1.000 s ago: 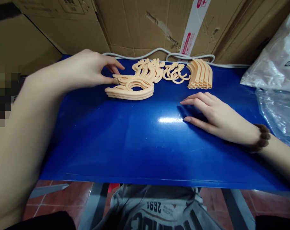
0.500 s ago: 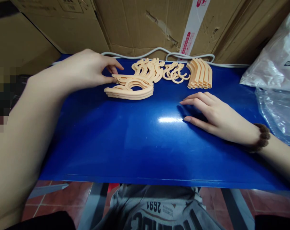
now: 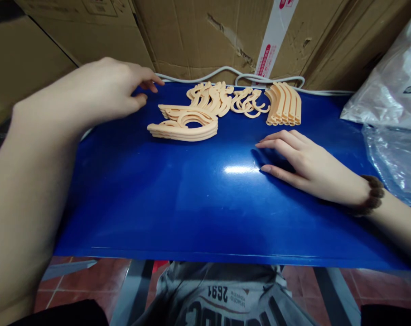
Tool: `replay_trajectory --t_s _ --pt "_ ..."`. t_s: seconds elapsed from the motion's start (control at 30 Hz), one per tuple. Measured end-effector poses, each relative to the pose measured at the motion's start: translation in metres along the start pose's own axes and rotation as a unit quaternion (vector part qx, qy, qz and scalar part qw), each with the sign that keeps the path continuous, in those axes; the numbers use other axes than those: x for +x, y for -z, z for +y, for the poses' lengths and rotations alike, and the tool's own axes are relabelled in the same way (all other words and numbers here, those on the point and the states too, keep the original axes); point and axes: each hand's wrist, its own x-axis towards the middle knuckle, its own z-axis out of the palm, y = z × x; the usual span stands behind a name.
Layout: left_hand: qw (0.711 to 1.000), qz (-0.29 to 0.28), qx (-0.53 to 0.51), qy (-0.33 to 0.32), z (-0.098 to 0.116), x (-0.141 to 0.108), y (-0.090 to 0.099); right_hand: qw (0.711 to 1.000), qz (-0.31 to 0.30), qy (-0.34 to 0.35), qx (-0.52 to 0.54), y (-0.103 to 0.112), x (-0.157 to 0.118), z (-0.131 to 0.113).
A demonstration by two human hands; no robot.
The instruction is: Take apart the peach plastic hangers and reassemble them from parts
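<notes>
A stack of cream plastic hangers [image 3: 185, 132] lies folded on the blue tabletop [image 3: 178, 208], left of the middle. My left hand [image 3: 120, 86] hovers to the left of this stack, apart from it, fingers spread with nothing in them. Behind the stack is a row of curved cream hanger pieces [image 3: 210, 97]. Several cream hooks [image 3: 249, 102] lie in a loose heap beside them. Farther right sits a neat row of hollow cream arm pieces [image 3: 283, 104]. My right hand [image 3: 290, 156] rests on the table in front of that row, thumb and fingers apart and holding nothing.
Cardboard boxes [image 3: 191, 38] stand along the back edge, with a white cable [image 3: 222, 69] running in front of them. A clear plastic bag [image 3: 389, 86] lies on the right side of the table. A person's lap in grey printed fabric [image 3: 222, 294] shows below the front edge.
My left hand has let go of the folded hanger stack and moved away to the left and up. The stack stays in place, and my right hand has barely moved.
</notes>
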Motion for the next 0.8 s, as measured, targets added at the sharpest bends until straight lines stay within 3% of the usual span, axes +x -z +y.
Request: replay_trajectory --t_s 0.13,0.27,0.33,0.43,0.57,0.63,0.73,0.8 --pt "0.995 0.054 0.074 0.025 0.02 -0.009 0.01 1.0 0.002 0.001 0.001 0.0 0.0 0.0" --pt "0.992 0.115 0.046 0.04 0.038 -0.009 0.016 1.0 0.002 0.004 0.003 -0.001 0.001 0.0" --pt "0.988 0.154 0.009 0.013 0.045 -0.005 0.014 1.0 0.0 -0.003 0.005 -0.001 0.001 0.0" --pt "0.978 0.189 -0.03 -0.084 0.062 -0.003 0.004 1.0 -0.004 -0.024 -0.003 -0.001 0.0 0.002" --pt "0.954 0.125 -0.084 -0.259 0.106 -0.016 -0.023 0.999 -0.011 -0.041 -0.009 -0.001 -0.001 0.007" --pt "0.943 0.087 -0.086 -0.31 0.126 -0.025 -0.032 0.999 -0.016 -0.044 -0.01 -0.001 -0.002 0.008" --pt "0.94 0.051 -0.088 -0.326 0.134 -0.032 -0.029 0.999 -0.02 -0.043 -0.02 -0.001 -0.002 0.007" --pt "0.953 0.05 -0.095 -0.285 0.12 -0.029 -0.017 0.999 -0.022 -0.04 -0.024 0.0 -0.002 0.006"
